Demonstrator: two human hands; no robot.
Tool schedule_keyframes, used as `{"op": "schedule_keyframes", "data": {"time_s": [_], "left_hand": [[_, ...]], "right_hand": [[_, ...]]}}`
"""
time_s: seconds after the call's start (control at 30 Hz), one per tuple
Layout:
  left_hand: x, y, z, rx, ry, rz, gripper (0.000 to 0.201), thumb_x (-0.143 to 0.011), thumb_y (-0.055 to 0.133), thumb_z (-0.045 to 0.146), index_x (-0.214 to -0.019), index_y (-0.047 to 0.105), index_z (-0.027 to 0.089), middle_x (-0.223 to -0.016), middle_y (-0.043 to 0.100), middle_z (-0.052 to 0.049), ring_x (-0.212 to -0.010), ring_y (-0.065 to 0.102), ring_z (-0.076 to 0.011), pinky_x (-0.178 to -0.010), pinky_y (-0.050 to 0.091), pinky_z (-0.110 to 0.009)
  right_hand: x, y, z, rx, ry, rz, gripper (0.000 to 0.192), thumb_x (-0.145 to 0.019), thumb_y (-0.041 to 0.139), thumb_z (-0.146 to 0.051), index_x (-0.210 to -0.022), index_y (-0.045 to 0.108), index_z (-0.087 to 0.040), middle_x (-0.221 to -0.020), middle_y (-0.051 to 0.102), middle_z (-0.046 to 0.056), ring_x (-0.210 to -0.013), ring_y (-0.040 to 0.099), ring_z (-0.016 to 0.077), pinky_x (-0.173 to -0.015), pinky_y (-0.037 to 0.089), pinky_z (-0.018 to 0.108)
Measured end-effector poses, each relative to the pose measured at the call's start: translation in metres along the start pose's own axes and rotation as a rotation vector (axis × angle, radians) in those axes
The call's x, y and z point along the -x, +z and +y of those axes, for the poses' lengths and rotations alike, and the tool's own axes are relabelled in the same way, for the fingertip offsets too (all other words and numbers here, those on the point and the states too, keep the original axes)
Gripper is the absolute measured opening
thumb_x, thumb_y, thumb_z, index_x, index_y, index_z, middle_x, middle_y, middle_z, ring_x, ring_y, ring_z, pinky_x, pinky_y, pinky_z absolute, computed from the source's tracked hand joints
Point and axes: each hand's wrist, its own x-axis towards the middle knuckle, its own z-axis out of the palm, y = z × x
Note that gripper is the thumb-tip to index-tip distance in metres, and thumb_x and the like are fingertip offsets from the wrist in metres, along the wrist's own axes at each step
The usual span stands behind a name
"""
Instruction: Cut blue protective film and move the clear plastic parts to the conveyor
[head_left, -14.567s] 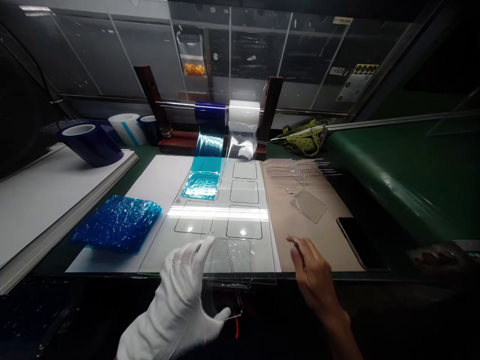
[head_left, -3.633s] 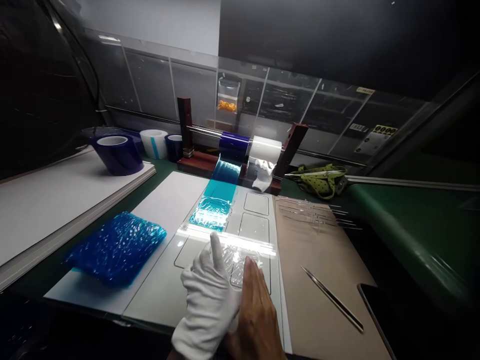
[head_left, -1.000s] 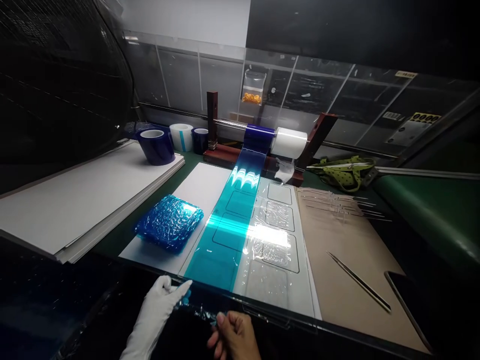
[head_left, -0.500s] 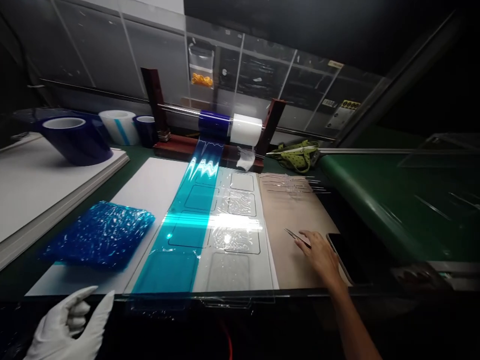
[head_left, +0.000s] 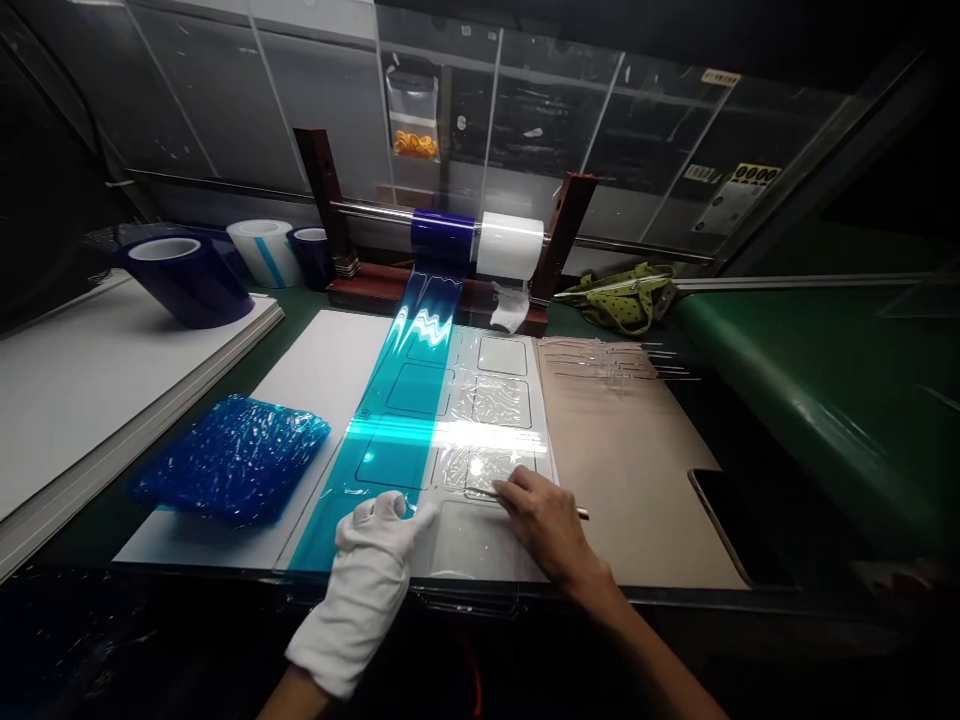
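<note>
A strip of blue protective film [head_left: 390, 440] runs from its roll down over a clear sheet [head_left: 472, 540] marked with dark rounded outlines. My left hand [head_left: 379, 535], in a white glove, is over the film's right edge near the front. Its fingers are curled, the thumb stands apart from them, and blue shows in the gap; I see nothing held. My bare right hand [head_left: 544, 515] is closed around metal tweezers [head_left: 583, 513], their tip pointing left over the crinkled clear film [head_left: 502, 400] on the sheet's right half.
Behind, a stand [head_left: 574, 230] carries a blue roll [head_left: 442, 235] and a white roll [head_left: 512, 245]. Crumpled blue film [head_left: 240, 460] lies left, near stacked white boards [head_left: 67, 370] bearing a large blue roll [head_left: 187, 280]. Right are brown card [head_left: 622, 450], a phone [head_left: 731, 525] and a green pouch [head_left: 626, 297].
My left hand has moved right and up from the table's front edge onto the blue film. My right hand has carried the tweezers left, from the brown card to over the clear sheet.
</note>
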Motion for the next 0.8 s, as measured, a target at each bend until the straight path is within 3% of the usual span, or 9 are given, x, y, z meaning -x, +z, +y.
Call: {"op": "schedule_keyframes", "data": {"time_s": [0.17, 0.33, 0.43, 0.47, 0.5, 0.57, 0.6, 0.7, 0.8], "left_hand": [[-0.001, -0.001, -0.003, -0.19, 0.101, -0.091, 0.051, -0.083, 0.035, 0.008, -0.109, 0.065, 0.04, -0.1, 0.062, -0.006, -0.088, 0.051, -0.0229, -0.073, 0.039, -0.037], [-0.001, -0.009, 0.001, -0.269, 0.15, -0.163, 0.064, -0.081, 0.026, 0.0, -0.116, 0.063, 0.039, -0.105, 0.061, -0.007, -0.095, 0.054, -0.0251, -0.081, 0.041, -0.041], [0.011, -0.013, -0.002, -0.27, 0.197, -0.162, 0.051, -0.085, 0.04, 0.014, -0.126, 0.055, 0.04, -0.12, 0.056, -0.008, -0.11, 0.05, -0.0273, -0.093, 0.036, -0.045], [0.018, -0.011, -0.005, -0.267, 0.218, -0.156, 0.048, -0.082, 0.052, 0.028, -0.129, 0.052, 0.04, -0.124, 0.053, -0.008, -0.114, 0.048, -0.0296, -0.096, 0.035, -0.046], [0.025, -0.009, -0.009, -0.266, 0.243, -0.139, 0.059, -0.073, 0.065, 0.044, -0.13, 0.05, 0.039, -0.126, 0.051, -0.01, -0.116, 0.046, -0.0325, -0.097, 0.034, -0.048], [0.039, 0.001, -0.018, -0.273, 0.325, -0.063, 0.097, -0.046, 0.076, 0.067, -0.133, 0.048, 0.035, -0.125, 0.048, -0.012, -0.115, 0.044, -0.0361, -0.097, 0.033, -0.05], [0.045, 0.007, -0.023, -0.282, 0.379, 0.002, 0.105, -0.039, 0.077, 0.07, -0.133, 0.048, 0.033, -0.123, 0.048, -0.012, -0.113, 0.045, -0.0353, -0.097, 0.034, -0.049], [0.055, 0.019, -0.03, -0.356, 0.552, 0.268, 0.079, -0.057, 0.076, 0.062, -0.127, 0.053, 0.032, -0.114, 0.049, -0.01, -0.106, 0.049, -0.0278, -0.092, 0.038, -0.042], [0.056, 0.013, -0.023, -0.447, 0.608, 0.48, 0.05, -0.071, 0.072, 0.05, -0.117, 0.061, 0.033, -0.105, 0.049, -0.009, -0.093, 0.05, -0.0229, -0.079, 0.04, -0.034]], "right_hand": [[-0.033, 0.01, -0.031, 0.071, -0.133, -0.071, 0.02, -0.094, 0.046, -0.014, -0.085, 0.063, -0.021, -0.085, 0.065, 0.001, -0.072, 0.055, 0.0131, -0.049, 0.018, 0.025], [-0.039, 0.005, -0.028, 0.114, -0.188, -0.107, 0.02, -0.092, 0.047, -0.012, -0.082, 0.062, -0.021, -0.085, 0.065, -0.001, -0.071, 0.054, 0.0123, -0.05, 0.017, 0.027], [-0.027, -0.002, -0.01, 0.141, -0.158, -0.114, 0.022, -0.092, 0.047, -0.011, -0.079, 0.061, -0.022, -0.082, 0.064, -0.002, -0.071, 0.055, 0.0118, -0.05, 0.017, 0.028], [-0.021, -0.005, -0.002, 0.151, -0.14, -0.115, 0.022, -0.092, 0.047, -0.011, -0.078, 0.061, -0.021, -0.081, 0.064, -0.002, -0.071, 0.055, 0.0118, -0.05, 0.017, 0.028], [-0.014, -0.008, 0.007, 0.162, -0.119, -0.116, 0.022, -0.092, 0.048, -0.012, -0.077, 0.061, -0.021, -0.08, 0.064, -0.002, -0.071, 0.056, 0.0118, -0.05, 0.017, 0.028], [0.001, -0.015, 0.025, 0.182, -0.074, -0.119, 0.021, -0.091, 0.049, -0.012, -0.076, 0.061, -0.021, -0.079, 0.064, -0.001, -0.069, 0.056, 0.0118, -0.05, 0.017, 0.027], [0.008, -0.018, 0.034, 0.193, -0.049, -0.121, 0.021, -0.091, 0.05, -0.012, -0.075, 0.061, -0.02, -0.078, 0.064, -0.001, -0.068, 0.057, 0.012, -0.05, 0.017, 0.027], [0.03, -0.027, 0.057, 0.22, 0.022, -0.122, 0.02, -0.09, 0.051, -0.015, -0.074, 0.061, -0.021, -0.076, 0.063, -0.001, -0.064, 0.058, 0.0131, -0.049, 0.017, 0.027], [0.051, -0.033, 0.071, 0.214, 0.112, -0.106, 0.019, -0.092, 0.05, -0.021, -0.078, 0.061, -0.022, -0.077, 0.064, -0.002, -0.06, 0.059, 0.0137, -0.048, 0.02, 0.025]]}}
